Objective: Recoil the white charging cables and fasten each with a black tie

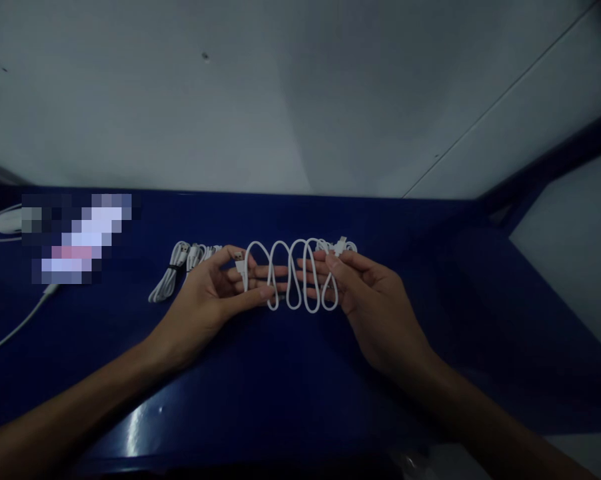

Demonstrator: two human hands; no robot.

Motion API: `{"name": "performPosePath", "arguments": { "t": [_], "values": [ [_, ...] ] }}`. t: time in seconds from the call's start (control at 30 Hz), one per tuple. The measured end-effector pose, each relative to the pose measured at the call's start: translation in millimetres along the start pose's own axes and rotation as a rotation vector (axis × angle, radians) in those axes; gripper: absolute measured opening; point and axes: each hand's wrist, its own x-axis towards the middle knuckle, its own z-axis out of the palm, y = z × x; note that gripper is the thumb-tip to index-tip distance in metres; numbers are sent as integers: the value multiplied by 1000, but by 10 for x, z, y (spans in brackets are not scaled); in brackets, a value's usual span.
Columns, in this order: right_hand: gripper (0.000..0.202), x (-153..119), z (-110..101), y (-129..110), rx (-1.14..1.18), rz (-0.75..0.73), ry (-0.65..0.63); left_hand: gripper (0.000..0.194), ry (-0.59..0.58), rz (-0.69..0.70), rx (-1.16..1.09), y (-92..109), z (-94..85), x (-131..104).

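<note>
A white USB cable (293, 287) hangs in several loose loops between my hands, above the blue tabletop. My left hand (220, 287) holds its left end, thumb against a loop, with a USB plug (239, 261) sticking up beside the fingers. At the other end my right hand (365, 280) pinches the loops between thumb and fingers, and a white connector (341, 245) shows above the thumb. The fingers of both hands lie behind the loops. Bundled white cables (166, 280) rest just left of and behind my left hand. More white cable lies partly hidden behind my right fingers.
On the left a blurred-out bright device (88, 240) has a white cord (18, 330) running from it. A white plug-like object (8, 221) lies at the far left. The blue table (280, 387) meets a pale wall (240, 120) at the back.
</note>
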Motion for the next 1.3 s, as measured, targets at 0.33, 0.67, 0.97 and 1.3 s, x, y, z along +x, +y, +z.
{"name": "performPosePath", "arguments": {
  "t": [0.33,0.67,0.97,1.3],
  "values": [
    [25,-19,11,-20,16,8,10,35,-62,13,-22,-25,-10,5],
    [27,-16,20,-23,33,32,7,39,-40,-3,-24,-25,2,28],
    [23,0,12,16,70,24,-9,42,-39,-1,-37,-14,-9,10],
    [28,-13,24,-10,35,56,16,43,-46,-7,-58,-33,-6,21]
  ]
}}
